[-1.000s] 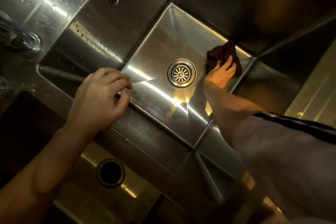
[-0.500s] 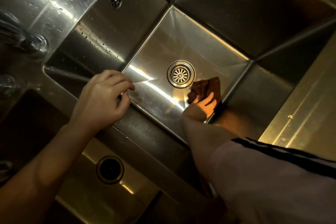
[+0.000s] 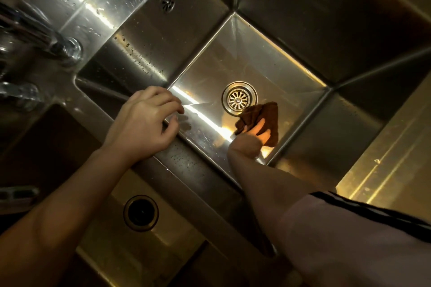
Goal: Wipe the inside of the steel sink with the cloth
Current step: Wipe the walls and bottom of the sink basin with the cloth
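The deep steel sink [image 3: 291,14] fills the middle of the view, with a round drain strainer [image 3: 239,98] in its floor. A dark brown cloth [image 3: 268,115] lies bunched on the floor just right of the drain. My right hand [image 3: 255,136] reaches down into the basin and presses on the cloth, its fingers over the fabric. My left hand [image 3: 142,124] rests on the divider rim at the sink's near left edge, fingers loosely curled and holding nothing.
A tap base [image 3: 67,50] and a second fitting [image 3: 22,95] stand on the wet deck at the left. An overflow grille [image 3: 168,2] sits in the sink's far wall. A second basin with a dark drain hole [image 3: 141,213] lies below the divider.
My right hand has dragged the cloth from the far right side of the sink floor toward me, then slightly left to the drain's edge. The left hand stayed on the rim.
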The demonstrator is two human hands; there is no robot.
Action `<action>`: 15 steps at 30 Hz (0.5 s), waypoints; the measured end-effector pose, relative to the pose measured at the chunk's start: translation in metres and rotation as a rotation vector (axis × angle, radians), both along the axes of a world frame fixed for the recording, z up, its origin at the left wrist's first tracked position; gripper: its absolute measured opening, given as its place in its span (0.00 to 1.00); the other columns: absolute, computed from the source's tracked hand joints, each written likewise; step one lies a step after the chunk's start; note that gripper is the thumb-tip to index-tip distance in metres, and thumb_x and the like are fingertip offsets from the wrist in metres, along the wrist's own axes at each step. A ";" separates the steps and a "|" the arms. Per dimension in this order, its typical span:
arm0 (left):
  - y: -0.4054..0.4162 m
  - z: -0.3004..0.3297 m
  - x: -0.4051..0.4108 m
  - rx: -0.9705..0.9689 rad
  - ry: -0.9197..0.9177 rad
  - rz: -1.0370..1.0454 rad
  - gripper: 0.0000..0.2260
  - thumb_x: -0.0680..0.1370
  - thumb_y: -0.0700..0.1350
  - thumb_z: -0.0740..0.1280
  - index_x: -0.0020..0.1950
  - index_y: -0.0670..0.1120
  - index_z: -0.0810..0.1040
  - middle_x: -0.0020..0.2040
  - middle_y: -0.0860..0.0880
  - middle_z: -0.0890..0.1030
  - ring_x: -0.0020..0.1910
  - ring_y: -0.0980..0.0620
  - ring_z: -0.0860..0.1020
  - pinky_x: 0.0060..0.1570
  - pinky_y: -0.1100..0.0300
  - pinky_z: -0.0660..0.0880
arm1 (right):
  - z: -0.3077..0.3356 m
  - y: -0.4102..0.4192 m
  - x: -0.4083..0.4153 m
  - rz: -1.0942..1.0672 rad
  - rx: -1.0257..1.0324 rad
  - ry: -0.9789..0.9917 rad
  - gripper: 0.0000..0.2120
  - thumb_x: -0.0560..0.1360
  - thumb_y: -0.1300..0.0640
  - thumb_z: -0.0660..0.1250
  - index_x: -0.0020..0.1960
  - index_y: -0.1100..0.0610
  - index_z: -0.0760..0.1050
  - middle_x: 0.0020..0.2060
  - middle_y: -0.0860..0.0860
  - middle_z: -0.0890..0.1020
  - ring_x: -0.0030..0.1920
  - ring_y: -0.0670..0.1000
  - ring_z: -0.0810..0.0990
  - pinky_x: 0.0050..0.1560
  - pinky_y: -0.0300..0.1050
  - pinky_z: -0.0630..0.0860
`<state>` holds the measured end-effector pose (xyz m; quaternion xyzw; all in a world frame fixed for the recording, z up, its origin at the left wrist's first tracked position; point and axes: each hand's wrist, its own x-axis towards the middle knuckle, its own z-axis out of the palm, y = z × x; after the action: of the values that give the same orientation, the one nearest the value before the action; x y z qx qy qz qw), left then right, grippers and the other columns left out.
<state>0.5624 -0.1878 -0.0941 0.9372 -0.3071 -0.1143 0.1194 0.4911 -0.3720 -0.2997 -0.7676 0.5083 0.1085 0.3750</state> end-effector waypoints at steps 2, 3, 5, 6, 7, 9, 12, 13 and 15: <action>0.001 0.000 0.001 0.009 0.003 0.013 0.16 0.75 0.48 0.57 0.52 0.45 0.82 0.52 0.49 0.82 0.58 0.47 0.76 0.56 0.53 0.68 | -0.008 0.009 0.006 0.080 -0.086 0.004 0.26 0.79 0.53 0.62 0.75 0.47 0.56 0.72 0.52 0.62 0.69 0.55 0.68 0.67 0.44 0.65; 0.001 0.000 0.001 0.014 0.004 0.018 0.17 0.75 0.48 0.57 0.52 0.45 0.82 0.52 0.49 0.82 0.59 0.47 0.75 0.56 0.53 0.68 | -0.010 0.014 0.010 0.182 -0.119 0.005 0.27 0.79 0.52 0.63 0.75 0.48 0.57 0.72 0.52 0.62 0.68 0.55 0.69 0.66 0.47 0.68; 0.001 -0.001 0.001 0.028 0.011 0.027 0.17 0.75 0.49 0.56 0.53 0.45 0.82 0.53 0.49 0.81 0.59 0.48 0.75 0.57 0.53 0.67 | -0.017 0.021 0.021 0.445 -0.151 0.000 0.29 0.78 0.52 0.64 0.75 0.49 0.57 0.71 0.56 0.61 0.69 0.58 0.67 0.65 0.53 0.72; 0.001 -0.002 0.001 0.032 0.014 0.027 0.18 0.75 0.50 0.56 0.53 0.45 0.82 0.54 0.50 0.81 0.60 0.48 0.74 0.58 0.53 0.67 | -0.021 0.022 0.026 0.509 -0.149 0.003 0.29 0.78 0.52 0.64 0.75 0.49 0.57 0.71 0.57 0.62 0.70 0.59 0.66 0.65 0.54 0.72; 0.001 -0.002 0.002 0.033 0.014 0.027 0.18 0.75 0.50 0.56 0.53 0.45 0.82 0.54 0.50 0.81 0.59 0.49 0.74 0.57 0.54 0.67 | -0.025 0.023 0.029 0.518 -0.131 -0.008 0.29 0.78 0.52 0.64 0.75 0.49 0.57 0.71 0.57 0.62 0.70 0.59 0.65 0.65 0.55 0.72; 0.001 -0.003 0.002 0.032 0.008 0.028 0.17 0.75 0.50 0.56 0.53 0.45 0.82 0.53 0.50 0.81 0.59 0.49 0.74 0.57 0.54 0.67 | -0.028 0.024 0.030 0.501 -0.123 -0.016 0.29 0.78 0.52 0.63 0.76 0.49 0.56 0.72 0.57 0.61 0.72 0.59 0.62 0.66 0.55 0.70; 0.001 -0.004 0.002 0.020 -0.005 0.038 0.17 0.75 0.49 0.57 0.52 0.45 0.82 0.53 0.49 0.82 0.58 0.48 0.75 0.56 0.52 0.69 | -0.028 0.026 0.025 0.515 -0.130 -0.040 0.28 0.79 0.53 0.63 0.76 0.49 0.57 0.73 0.56 0.61 0.73 0.57 0.61 0.69 0.54 0.68; 0.001 -0.004 0.002 0.014 -0.009 0.043 0.17 0.75 0.49 0.57 0.52 0.45 0.82 0.53 0.49 0.82 0.58 0.48 0.75 0.56 0.52 0.69 | -0.028 0.026 0.023 0.517 -0.133 -0.064 0.28 0.79 0.53 0.63 0.76 0.49 0.58 0.73 0.56 0.61 0.72 0.57 0.62 0.69 0.54 0.68; 0.001 -0.004 0.002 0.007 -0.007 0.050 0.17 0.75 0.50 0.57 0.52 0.45 0.82 0.53 0.49 0.82 0.58 0.48 0.75 0.56 0.52 0.69 | -0.027 0.025 0.018 0.547 -0.135 -0.098 0.27 0.78 0.54 0.65 0.75 0.48 0.60 0.72 0.55 0.64 0.70 0.56 0.64 0.68 0.54 0.69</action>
<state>0.5640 -0.1870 -0.0981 0.9454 -0.2836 -0.1090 0.1181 0.5087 -0.3469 -0.3271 -0.9038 0.2697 0.1344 0.3038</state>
